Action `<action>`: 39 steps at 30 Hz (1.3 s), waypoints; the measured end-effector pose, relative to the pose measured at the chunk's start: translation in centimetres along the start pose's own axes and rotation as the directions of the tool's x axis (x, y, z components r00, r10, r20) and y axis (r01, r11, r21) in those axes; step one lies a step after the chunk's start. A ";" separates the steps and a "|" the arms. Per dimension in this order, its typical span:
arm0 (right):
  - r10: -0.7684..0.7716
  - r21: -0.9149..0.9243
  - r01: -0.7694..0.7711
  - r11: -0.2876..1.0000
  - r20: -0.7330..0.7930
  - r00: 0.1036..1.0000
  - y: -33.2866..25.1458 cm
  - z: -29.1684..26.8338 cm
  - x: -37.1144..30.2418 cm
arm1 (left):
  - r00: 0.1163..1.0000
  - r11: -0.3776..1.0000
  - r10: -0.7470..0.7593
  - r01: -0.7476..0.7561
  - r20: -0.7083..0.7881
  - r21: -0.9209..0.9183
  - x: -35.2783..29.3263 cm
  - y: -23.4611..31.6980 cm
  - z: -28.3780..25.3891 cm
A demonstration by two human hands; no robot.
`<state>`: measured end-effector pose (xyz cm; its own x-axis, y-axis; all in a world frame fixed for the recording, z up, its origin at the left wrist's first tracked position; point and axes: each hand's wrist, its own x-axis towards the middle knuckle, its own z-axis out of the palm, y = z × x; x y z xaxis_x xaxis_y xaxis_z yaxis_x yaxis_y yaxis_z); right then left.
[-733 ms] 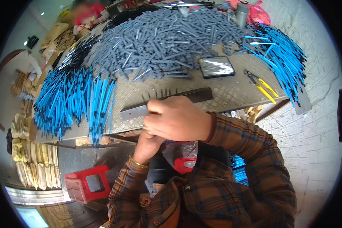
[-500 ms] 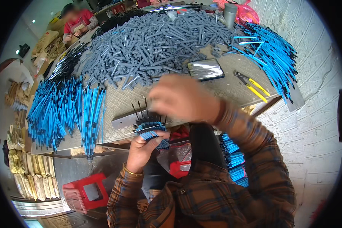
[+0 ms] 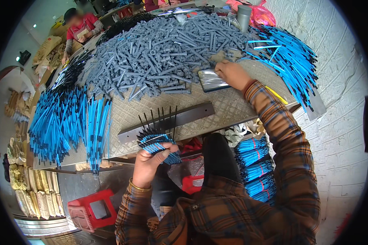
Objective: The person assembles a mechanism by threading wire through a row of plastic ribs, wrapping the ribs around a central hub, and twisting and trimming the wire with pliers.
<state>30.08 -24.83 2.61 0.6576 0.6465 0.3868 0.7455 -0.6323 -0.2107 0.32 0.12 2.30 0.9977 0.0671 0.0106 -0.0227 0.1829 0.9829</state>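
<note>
Plainly, the person's left grip [image 3: 152, 159] is clamped on a bundle [image 3: 155, 141] of blue rods with black ends, fingers and thumb closed around its lower part. The bundle is held at the near edge of the table [image 3: 221, 109], in front of the person, and several slim dark tips stick up from it, fanned out before a long bar [image 3: 188, 115]. A thin pale strip [image 3: 164, 135] crosses the bundle at a slant. The right grip [image 3: 236, 76] is reached out over the tray [image 3: 212, 85], fingertips bunched at its right side, near the shiny slivers inside; whether they are pinching one cannot be told. The bar lies at a slant on the table, between the bundle and the tray, with a hole at either end. Behind it spreads a broad heap of grey parts [image 3: 151, 53]. More blue rods [image 3: 59, 126] lie at the table's left side, and another pile [image 3: 288, 61] sits at its right. The yellow handle [image 3: 276, 94] of a tool shows just beside the right sleeve. Beyond the heap stand a grey cup [image 3: 244, 19] and a pink bag [image 3: 262, 16]. Below the table, tied bundles [image 3: 255, 167] of blue rods are stacked to the right, and a red stool [image 3: 106, 210] stands to the left.
</note>
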 end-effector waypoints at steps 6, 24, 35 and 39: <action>-0.044 0.500 0.076 0.862 -0.076 0.996 -7.0 -2.4 -1.4 | 1.000 0.999 -0.019 0.019 -0.006 -0.042 0.3 0.0 0.4; -0.394 0.695 0.237 0.678 0.072 0.916 -16.7 -4.6 -4.5 | 0.997 0.999 0.020 -0.018 0.078 -0.029 0.0 -0.4 -0.3; -0.450 0.615 0.319 0.721 0.065 0.891 -17.2 -5.3 -4.2 | 0.995 1.000 -0.008 0.006 0.099 0.016 -0.2 -0.1 -0.4; -0.459 0.570 0.351 0.743 0.052 0.887 -17.4 -5.3 -4.3 | 0.994 0.997 -0.008 0.000 0.112 0.077 0.0 -0.1 -0.3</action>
<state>13.71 -18.93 9.34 0.2469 0.8857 0.3932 0.8464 0.0005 -0.5326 0.25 0.37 2.16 0.9988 -0.0442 0.0229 -0.0180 0.1068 0.9941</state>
